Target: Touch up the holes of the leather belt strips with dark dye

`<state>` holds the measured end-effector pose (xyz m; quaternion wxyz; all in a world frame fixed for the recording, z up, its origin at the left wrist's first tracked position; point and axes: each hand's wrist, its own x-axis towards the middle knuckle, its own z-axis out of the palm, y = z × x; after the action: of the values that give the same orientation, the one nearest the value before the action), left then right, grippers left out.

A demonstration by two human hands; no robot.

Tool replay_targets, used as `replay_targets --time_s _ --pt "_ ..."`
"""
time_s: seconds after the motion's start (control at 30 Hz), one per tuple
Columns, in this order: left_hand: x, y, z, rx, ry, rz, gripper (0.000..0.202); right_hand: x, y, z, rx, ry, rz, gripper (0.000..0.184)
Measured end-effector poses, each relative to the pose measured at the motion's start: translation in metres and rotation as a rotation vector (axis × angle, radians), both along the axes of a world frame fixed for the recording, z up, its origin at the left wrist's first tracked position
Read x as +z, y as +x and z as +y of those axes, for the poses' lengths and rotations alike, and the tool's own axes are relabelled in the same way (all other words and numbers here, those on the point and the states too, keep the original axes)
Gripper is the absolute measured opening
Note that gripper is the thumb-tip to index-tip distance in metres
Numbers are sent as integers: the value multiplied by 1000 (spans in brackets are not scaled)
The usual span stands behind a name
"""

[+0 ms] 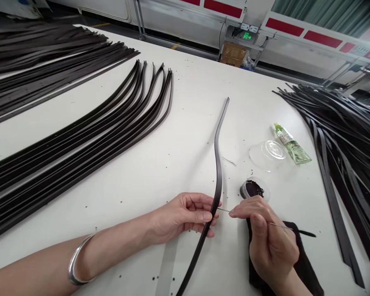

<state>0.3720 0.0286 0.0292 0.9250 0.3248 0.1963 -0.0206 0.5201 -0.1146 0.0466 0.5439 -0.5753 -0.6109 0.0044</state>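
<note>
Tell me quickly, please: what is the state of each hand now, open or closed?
Left hand: closed, holding a black strap.
Right hand: closed, holding a thin metal pick.

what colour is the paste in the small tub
Very dark, almost black: the paste shows best in the head view.

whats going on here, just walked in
A person stands at a white table. Their left hand pinches a long black strap, while their right hand holds a thin metal-tipped tool, its tip at the strap's edge. Nearby are an open pot of dark paste, a clear plastic lid and a green bottle. A black cloth lies under the right hand, with bundles of black straps further left.
</note>
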Motion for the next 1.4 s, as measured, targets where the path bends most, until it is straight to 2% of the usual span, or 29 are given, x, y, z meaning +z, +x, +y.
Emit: replay_targets --time_s 0.47,0.63,0.8,0.97,1.4 --pt "1 1 0 -8 10 -23 21 -1 0 0 23 -16 -27 26" --pt "1 1 0 -15 26 -19 21 3 0 0 33 -58 -48 27" --pt "1 1 0 -14 42 -12 21 8 -3 5 41 -18 -86 29" --pt "2 1 0 -21 41 -8 21 11 -3 6 59 -41 -89 29" --pt "4 3 0 -23 36 -27 20 9 -4 5 26 -48 -104 27"
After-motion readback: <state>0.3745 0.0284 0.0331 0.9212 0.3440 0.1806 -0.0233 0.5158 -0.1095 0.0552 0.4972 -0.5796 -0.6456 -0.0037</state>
